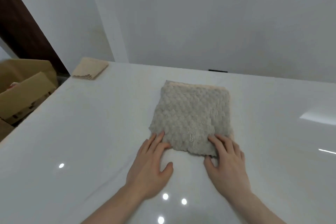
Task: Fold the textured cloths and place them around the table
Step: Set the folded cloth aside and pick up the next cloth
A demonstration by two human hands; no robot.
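Observation:
A grey bubble-textured cloth (192, 116) lies folded into a rough square on the glossy white table (91, 132), with a peach layer showing along its far edge. My left hand (152, 163) lies flat beside the cloth's near left corner, fingertips touching its edge. My right hand (225, 160) rests with straight fingers on the near right corner, thumb by the cloth's front edge. A second, peach-coloured cloth (90, 70) sits folded at the table's far left corner.
Open cardboard boxes (23, 89) stand on the floor past the table's left edge. A white wall runs behind the table, with a small black object (217, 71) at the far edge. A dark brown panel (21, 27) leans at upper left.

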